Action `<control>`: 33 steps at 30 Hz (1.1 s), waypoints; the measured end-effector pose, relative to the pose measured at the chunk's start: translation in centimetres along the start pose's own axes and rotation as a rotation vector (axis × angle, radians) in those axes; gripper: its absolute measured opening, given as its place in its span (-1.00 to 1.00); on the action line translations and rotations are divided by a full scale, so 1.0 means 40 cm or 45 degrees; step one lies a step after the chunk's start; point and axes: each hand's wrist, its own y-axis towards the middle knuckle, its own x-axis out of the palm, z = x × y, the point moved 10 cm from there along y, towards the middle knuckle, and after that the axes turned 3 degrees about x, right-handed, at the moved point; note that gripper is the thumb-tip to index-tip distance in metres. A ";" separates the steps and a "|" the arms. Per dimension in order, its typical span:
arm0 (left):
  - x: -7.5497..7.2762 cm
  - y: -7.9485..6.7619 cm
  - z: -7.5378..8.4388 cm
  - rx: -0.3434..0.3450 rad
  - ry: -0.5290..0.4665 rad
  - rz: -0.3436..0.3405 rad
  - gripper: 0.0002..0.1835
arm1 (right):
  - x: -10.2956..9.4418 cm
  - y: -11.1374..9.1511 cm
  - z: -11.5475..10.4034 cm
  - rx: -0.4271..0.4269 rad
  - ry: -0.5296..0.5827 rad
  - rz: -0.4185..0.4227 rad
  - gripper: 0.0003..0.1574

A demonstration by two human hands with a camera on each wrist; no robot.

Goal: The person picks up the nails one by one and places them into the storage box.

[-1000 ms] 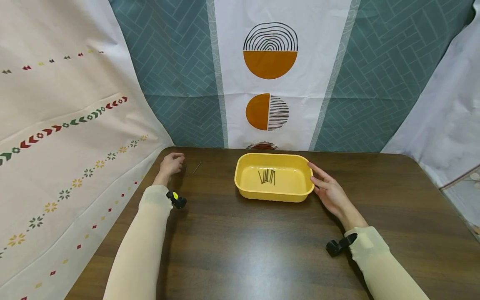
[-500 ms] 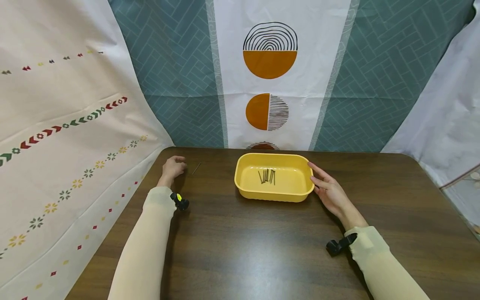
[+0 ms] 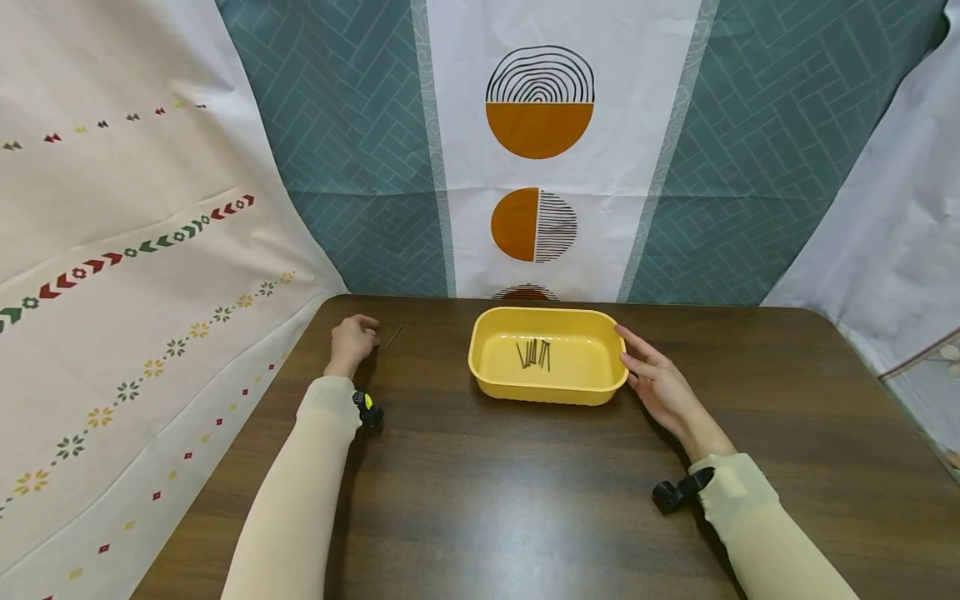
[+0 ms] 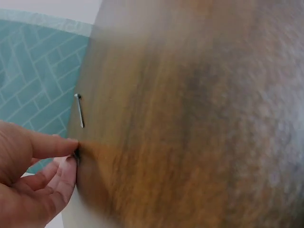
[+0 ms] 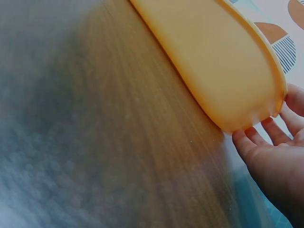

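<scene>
My left hand (image 3: 352, 343) is low over the table's far left corner. In the left wrist view its thumb and forefinger pinch a nail (image 4: 77, 153), of which only a small dark bit shows between the fingertips. Just beyond them another nail (image 4: 80, 111) lies on the wood, apart from the hand. A yellow plastic tray (image 3: 547, 393) stands at the far middle, with several nails (image 3: 533, 354) lying on its floor. My right hand (image 3: 663, 387) touches the tray's right end with extended fingers; the right wrist view has the fingertips against its outer wall.
The brown wooden table (image 3: 495, 492) ends at a patterned teal and white cloth (image 3: 360, 167) behind. A pale cloth (image 3: 172, 350) hangs along the left edge, a white one (image 3: 885, 250) at the right. Each wrist wears a small black camera.
My left hand has shifted slightly right and toward me. The nail at its fingers a second ago is now mostly hidden in the pinch. Right hand and tray stay put.
</scene>
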 end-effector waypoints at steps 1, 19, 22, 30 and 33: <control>0.002 -0.002 0.003 0.002 0.007 -0.006 -0.67 | 0.000 0.000 0.000 0.001 -0.002 0.002 -0.24; 0.025 -0.002 0.005 0.055 -0.071 -0.158 -0.61 | 0.002 0.000 0.001 0.009 -0.021 -0.003 -0.24; 0.016 -0.001 0.004 0.068 -0.092 -0.149 -0.63 | 0.003 -0.001 0.000 0.009 -0.023 -0.012 -0.24; -0.012 -0.002 0.000 0.107 -0.206 -0.074 -0.65 | 0.004 -0.001 -0.001 0.011 -0.005 -0.007 -0.24; -0.021 0.002 0.005 0.150 -0.233 -0.045 -0.66 | 0.004 -0.002 -0.001 0.013 -0.009 -0.006 -0.24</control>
